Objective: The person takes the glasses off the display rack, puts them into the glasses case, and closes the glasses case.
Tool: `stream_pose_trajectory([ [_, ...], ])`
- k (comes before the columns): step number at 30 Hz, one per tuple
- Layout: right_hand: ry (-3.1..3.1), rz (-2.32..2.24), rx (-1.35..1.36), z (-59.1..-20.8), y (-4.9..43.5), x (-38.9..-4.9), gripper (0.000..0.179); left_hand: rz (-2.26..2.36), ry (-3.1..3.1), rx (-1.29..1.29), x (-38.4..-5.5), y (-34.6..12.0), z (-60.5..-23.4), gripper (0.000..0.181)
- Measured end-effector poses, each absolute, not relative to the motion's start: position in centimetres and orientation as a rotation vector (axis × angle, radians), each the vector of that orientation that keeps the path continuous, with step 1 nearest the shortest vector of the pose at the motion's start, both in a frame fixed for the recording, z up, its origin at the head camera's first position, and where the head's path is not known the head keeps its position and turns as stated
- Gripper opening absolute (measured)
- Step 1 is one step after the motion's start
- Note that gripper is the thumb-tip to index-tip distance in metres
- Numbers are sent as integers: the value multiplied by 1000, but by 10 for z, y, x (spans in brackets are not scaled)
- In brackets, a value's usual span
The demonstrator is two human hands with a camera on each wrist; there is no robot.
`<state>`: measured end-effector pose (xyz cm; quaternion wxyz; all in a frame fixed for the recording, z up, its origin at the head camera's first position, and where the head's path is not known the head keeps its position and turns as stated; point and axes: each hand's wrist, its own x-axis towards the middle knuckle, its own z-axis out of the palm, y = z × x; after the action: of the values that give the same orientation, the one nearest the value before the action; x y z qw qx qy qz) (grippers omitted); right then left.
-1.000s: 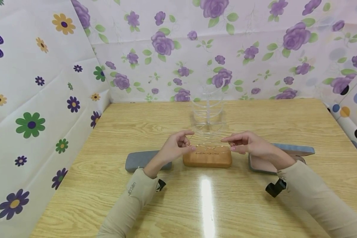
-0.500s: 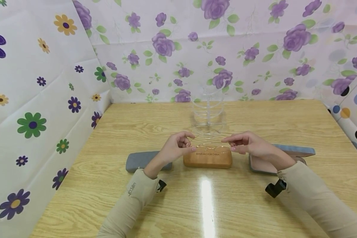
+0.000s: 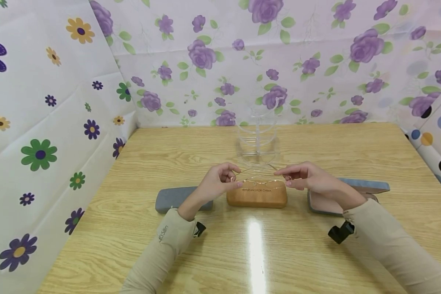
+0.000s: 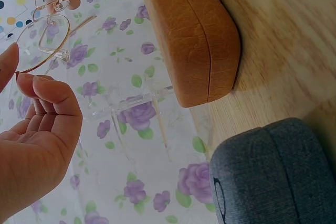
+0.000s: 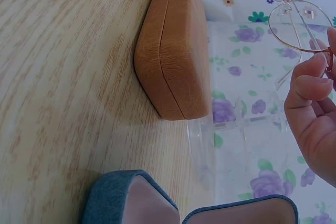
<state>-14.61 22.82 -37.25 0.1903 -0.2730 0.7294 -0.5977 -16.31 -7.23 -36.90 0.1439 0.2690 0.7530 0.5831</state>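
Note:
Thin gold-rimmed eyeglasses [image 3: 260,183] are held up between my two hands, overlapping the brown glasses case [image 3: 256,199] in the head view. My left hand [image 3: 220,179] pinches the left end of the frame between thumb and fingers. At the opposite end, my right hand [image 3: 306,176] pinches the frame the same way. Both wrist views show the round clear lenses, with the slender temples reaching back toward the clear display stand [image 3: 257,141]. The brown case is closed and bears printed lettering on its lid.
A closed grey glasses case [image 3: 172,199] lies left of the brown one, partly behind my left wrist. To the right stands an open blue glasses case [image 3: 367,185] with a pale lining, partly covered by my right forearm. Floral cloth [image 3: 202,57] hangs behind the wooden table [image 3: 191,143].
The temples of the eyeglasses have shifted behind the frame; both now reach back toward the stand. My hands have stayed almost in place, still holding the frame's ends.

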Motion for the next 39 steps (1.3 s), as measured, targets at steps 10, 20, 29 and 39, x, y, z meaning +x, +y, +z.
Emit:
stream_pose_trajectory([
  [10, 2079, -1653, -766, -371, 231, -146, 37, 1667, 2165, 755, -162, -71, -367, 26],
  [20, 2103, -1631, -737, -369, 231, -145, 35, 1638, 2181, 754, -161, -70, -365, 19],
  [29, 2129, -1628, -719, -367, 237, -142, 34, 1657, 2184, 769, -158, -65, -363, 20],
  [39, 2147, -1680, -752, -366, 250, -137, 32, 1688, 2163, 757, -157, -50, -363, 24],
])
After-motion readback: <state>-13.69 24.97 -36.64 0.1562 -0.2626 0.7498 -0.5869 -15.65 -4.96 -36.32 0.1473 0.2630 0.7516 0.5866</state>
